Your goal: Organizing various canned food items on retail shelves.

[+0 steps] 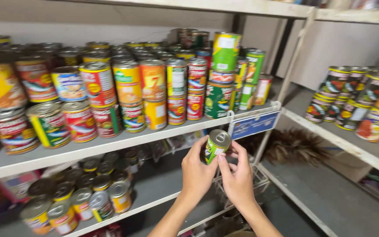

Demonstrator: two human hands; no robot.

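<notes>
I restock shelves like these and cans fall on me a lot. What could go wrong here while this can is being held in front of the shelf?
1. The green can is pinched only by the fingertips of the left hand and right hand; it could slip.
2. The stacked cans stand two and three high near the shelf edge; a nudge might topple them.
3. The lower cans sit loosely grouped and could roll if struck.

Storeroom: white metal shelving [110, 145] against a pale plastered wall [110, 22]. A second shelf unit [352, 145] meets it at the right corner. Grey lower boards, dim beneath. Blue label plate [254, 124] clipped to the shelf edge
</notes>
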